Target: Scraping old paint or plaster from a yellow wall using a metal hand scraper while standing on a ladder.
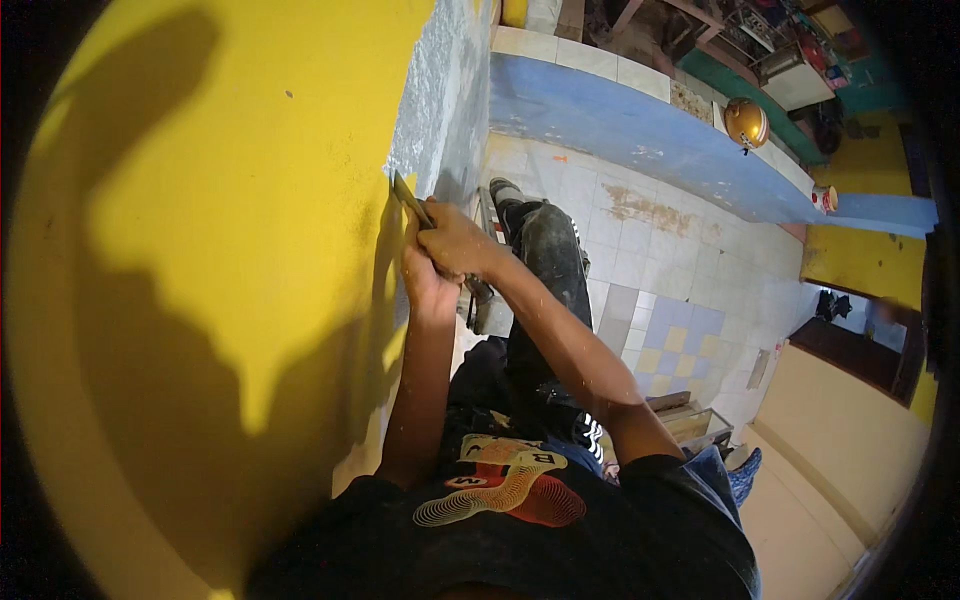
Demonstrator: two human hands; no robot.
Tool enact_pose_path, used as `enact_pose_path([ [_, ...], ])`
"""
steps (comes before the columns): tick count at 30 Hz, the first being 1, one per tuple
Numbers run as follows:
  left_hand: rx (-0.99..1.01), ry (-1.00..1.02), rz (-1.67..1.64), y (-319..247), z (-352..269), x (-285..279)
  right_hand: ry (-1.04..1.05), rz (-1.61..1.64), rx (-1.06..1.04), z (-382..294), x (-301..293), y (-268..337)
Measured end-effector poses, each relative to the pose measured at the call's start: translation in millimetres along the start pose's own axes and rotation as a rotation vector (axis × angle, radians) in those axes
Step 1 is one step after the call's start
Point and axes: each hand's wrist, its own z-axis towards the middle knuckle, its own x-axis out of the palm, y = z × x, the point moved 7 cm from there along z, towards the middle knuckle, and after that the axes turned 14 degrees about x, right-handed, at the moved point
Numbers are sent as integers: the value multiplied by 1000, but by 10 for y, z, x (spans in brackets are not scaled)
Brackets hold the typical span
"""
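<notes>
My left hand (431, 279) and my right hand (459, 240) are close together at the wall corner, both closed around a scraper (412, 201). The right hand lies over the left, and the handle is mostly hidden between them. The metal blade tip touches the edge of the yellow paint on the wall (300, 187). Above the blade, a grey-white strip of bare surface (431, 97) runs along the corner, with a ragged border against the yellow. A small yellow patch of paint shows right beside the blade.
My bent leg in dark trousers (555, 247) is raised on a support. Far below is the tiled floor (630, 247). A low blue wall (600, 101) crosses behind, bearing a gold helmet (746, 124) and a small tub (825, 199). A doorway (862, 330) lies at far right.
</notes>
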Motion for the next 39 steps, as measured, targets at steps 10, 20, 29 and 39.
enact_pose_path([
  [10,4,-211,88,-93,-123,21,58,124,119,-140,64,53],
  [20,-303,55,7,-51,146,-218,108,456,251,42,191,-92],
  [29,-227,-138,225,101,246,-203,392,825,392,270,193,-382],
  [39,-246,-249,265,97,403,-375,297,655,377,442,193,-348],
])
